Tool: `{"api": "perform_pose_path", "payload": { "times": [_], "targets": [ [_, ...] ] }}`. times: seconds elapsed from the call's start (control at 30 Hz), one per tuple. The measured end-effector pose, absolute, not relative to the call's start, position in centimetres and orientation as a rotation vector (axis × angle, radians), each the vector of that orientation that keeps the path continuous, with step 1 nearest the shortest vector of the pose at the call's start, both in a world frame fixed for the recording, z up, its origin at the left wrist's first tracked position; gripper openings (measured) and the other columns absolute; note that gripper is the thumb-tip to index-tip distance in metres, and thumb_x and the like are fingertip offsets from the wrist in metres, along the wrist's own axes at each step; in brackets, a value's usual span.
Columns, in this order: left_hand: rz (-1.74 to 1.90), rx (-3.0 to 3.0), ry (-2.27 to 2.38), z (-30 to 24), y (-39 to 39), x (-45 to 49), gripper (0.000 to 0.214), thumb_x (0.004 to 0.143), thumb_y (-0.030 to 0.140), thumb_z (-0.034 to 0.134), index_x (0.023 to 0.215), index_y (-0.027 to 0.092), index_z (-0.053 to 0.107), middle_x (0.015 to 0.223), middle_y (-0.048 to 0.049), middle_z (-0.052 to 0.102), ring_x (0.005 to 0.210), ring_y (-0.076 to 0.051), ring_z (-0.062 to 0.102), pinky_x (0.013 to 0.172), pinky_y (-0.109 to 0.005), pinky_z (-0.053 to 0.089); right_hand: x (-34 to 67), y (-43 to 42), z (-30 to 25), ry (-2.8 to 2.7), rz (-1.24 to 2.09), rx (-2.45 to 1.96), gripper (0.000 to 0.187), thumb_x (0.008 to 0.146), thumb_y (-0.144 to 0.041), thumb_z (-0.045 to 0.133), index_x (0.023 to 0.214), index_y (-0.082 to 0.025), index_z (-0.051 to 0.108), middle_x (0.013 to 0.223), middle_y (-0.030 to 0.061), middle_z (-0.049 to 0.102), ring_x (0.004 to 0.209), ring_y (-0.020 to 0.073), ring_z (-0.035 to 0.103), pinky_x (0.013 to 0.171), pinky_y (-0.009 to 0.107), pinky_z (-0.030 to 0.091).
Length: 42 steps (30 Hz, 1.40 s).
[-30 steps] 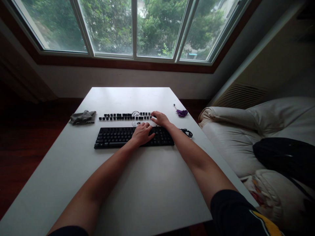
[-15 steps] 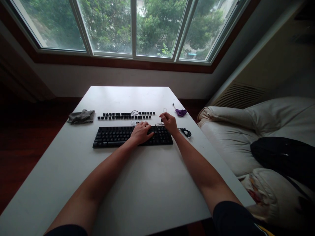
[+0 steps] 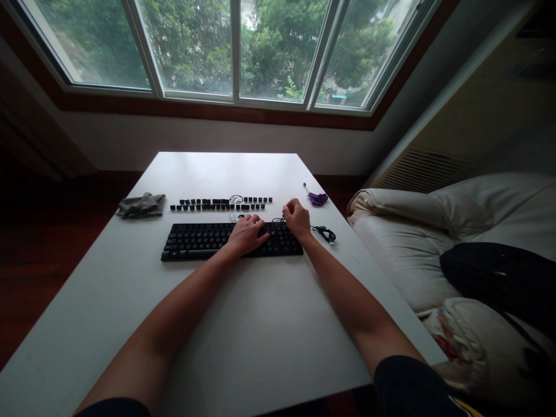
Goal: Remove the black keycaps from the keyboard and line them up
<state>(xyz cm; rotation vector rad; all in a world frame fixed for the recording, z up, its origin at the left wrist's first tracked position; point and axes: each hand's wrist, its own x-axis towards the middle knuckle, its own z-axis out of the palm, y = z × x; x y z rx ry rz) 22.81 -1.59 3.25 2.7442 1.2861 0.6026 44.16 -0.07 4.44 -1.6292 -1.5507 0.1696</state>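
A black keyboard (image 3: 200, 238) lies on the white table (image 3: 243, 324). My left hand (image 3: 247, 233) rests on it right of the middle, thumb apart and fingers stretched forward. Over the keyboard's upper right corner, my right hand (image 3: 297, 218) is closed in a pinch. A thin wire keycap puller showed above these fingers a moment ago; now the hand mostly hides it. Beyond the keyboard, loose black keycaps (image 3: 211, 204) lie in two rows. Two clear round pieces lie near them, a ring (image 3: 236, 199) and a disc (image 3: 237, 216).
A grey cloth (image 3: 141, 205) lies at the table's left edge. To the right are a purple duster-like thing (image 3: 318, 199) and a coiled black cable (image 3: 325, 233). A pale sofa (image 3: 391, 231) with a black bag (image 3: 499, 278) stands along the right side.
My right hand has turned slightly, and the wire loop and dark bit seen at its fingertips no longer show clearly. The left hand stays on the keyboard. The whole view has shifted slightly.
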Motion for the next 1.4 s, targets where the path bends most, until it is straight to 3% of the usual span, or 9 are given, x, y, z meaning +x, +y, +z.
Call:
{"api": "perform_pose_path", "payload": {
  "times": [0.4,0.53,0.97,1.07,1.13,1.27,1.4],
  "targets": [
    [0.593,2.757,1.285,3.4,-1.7,22.8,0.032,0.092,0.048,0.059,0.107,0.021,0.065,0.115,-0.0098,0.062,0.108,-0.027,0.054,0.094,-0.042,0.044,43.6,0.3,5.4,-1.643,0.090,-1.878,0.015,0.094,-0.033,0.049,0.096,-0.021,0.058,0.077,0.0067,0.068,0.073,0.0234,0.062,0.070,0.031,0.040],
    [0.595,2.754,1.286,3.4,-1.7,22.9,0.031,0.092,0.047,0.060,0.107,0.021,0.065,0.115,-0.0100,0.061,0.109,-0.027,0.053,0.094,-0.042,0.044,43.1,0.0,5.5,-1.784,0.100,-1.722,0.017,0.094,-0.035,0.048,0.096,-0.021,0.058,0.074,0.0039,0.066,0.069,0.0213,0.061,0.068,0.029,0.039],
    [0.600,2.741,1.272,3.3,-1.6,22.7,0.031,0.092,0.048,0.059,0.107,0.022,0.065,0.116,-0.0102,0.061,0.109,-0.028,0.054,0.095,-0.043,0.044,45.7,0.4,5.6,-1.996,0.592,-1.427,0.023,0.092,-0.042,0.052,0.090,-0.021,0.062,0.076,0.0010,0.069,0.071,0.0170,0.060,0.069,0.028,0.042],
    [0.600,2.744,1.273,3.3,-1.6,22.7,0.031,0.092,0.048,0.059,0.107,0.022,0.065,0.115,-0.0099,0.062,0.108,-0.027,0.054,0.096,-0.043,0.044,45.6,0.6,5.3,-1.917,0.788,-1.338,0.025,0.094,-0.044,0.048,0.093,-0.021,0.059,0.083,0.0019,0.071,0.073,0.0163,0.063,0.071,0.028,0.046],
    [0.600,2.749,1.271,3.2,-1.5,22.7,0.032,0.092,0.049,0.059,0.107,0.022,0.065,0.115,-0.0095,0.062,0.108,-0.027,0.054,0.095,-0.042,0.044,45.7,0.7,5.3,-1.804,0.871,-1.307,0.027,0.097,-0.046,0.042,0.096,-0.022,0.055,0.076,0.0005,0.069,0.068,0.0157,0.062,0.068,0.027,0.047],
    [0.596,2.750,1.276,3.2,-1.4,22.7,0.033,0.093,0.049,0.057,0.108,0.022,0.066,0.115,-0.0092,0.062,0.108,-0.027,0.054,0.095,-0.042,0.044,46.4,0.8,5.6,-1.718,0.814,-1.458,0.027,0.098,-0.046,0.040,0.100,-0.022,0.053,0.060,-0.0033,0.058,0.057,0.0164,0.056,0.060,0.028,0.044],
    [0.560,2.781,1.272,3.8,-1.8,22.9,0.029,0.094,0.045,0.055,0.108,0.021,0.066,0.116,-0.0102,0.062,0.108,-0.027,0.054,0.093,-0.043,0.044,47.2,0.4,6.2,-1.740,0.724,-1.614,0.020,0.092,-0.036,0.048,0.107,-0.023,0.053,0.064,-0.0029,0.063,0.062,0.0174,0.059,0.062,0.029,0.044]
  ]
}}
